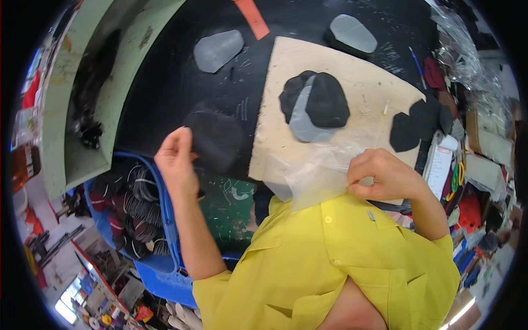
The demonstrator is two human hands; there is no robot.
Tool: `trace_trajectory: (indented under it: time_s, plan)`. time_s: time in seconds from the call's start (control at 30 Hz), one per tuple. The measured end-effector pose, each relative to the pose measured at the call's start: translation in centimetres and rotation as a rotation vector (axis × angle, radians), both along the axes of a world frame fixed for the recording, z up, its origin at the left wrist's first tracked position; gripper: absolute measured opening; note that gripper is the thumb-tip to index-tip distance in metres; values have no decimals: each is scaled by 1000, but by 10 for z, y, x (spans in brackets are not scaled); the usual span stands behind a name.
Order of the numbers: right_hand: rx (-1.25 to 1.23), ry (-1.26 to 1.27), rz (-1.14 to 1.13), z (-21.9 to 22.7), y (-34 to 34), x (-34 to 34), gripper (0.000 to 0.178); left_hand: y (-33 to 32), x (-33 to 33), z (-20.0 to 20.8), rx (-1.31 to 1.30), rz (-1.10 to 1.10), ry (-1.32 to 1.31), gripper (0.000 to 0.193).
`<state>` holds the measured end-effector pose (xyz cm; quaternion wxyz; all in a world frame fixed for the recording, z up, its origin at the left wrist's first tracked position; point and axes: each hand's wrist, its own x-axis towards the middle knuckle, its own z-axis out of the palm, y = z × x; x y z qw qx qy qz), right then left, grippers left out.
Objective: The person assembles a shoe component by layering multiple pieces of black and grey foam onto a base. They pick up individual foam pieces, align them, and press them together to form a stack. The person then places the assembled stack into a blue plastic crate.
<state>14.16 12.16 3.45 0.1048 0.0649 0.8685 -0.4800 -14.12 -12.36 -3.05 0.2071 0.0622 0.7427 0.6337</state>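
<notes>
My left hand [179, 157] pinches the edge of a rounded flat black piece [217, 140], which looks like fabric or thin foam, above the table's left part. My right hand [379, 176] has its fingers closed on a thin clear plastic sheet [316, 173]. The sheet hangs crumpled over the near edge of the cream board [269, 104]. On the board, beyond the sheet, lie overlapping black rounded pieces [328, 100] with a grey piece [308, 129] partly under them.
Grey shaped pieces [219, 51] and an orange strip [253, 19] lie on the black table. More black pieces [405, 132] overlap the board's right side. A blue bin [170, 220] of bundled pieces stands left, below a pale green trough [66, 132]. Clear plastic [467, 55] heaps at far right.
</notes>
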Motion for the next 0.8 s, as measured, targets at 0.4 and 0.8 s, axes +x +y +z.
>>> trace_trajectory:
  time_s: [0.4, 0.8]
  plan:
    - [633, 467, -475, -64, 48, -78, 29, 72, 38, 9, -251, -339, 1009, 23]
    - [387, 294, -578, -38, 26, -74, 28, 37, 45, 15, 172, -8, 26, 26]
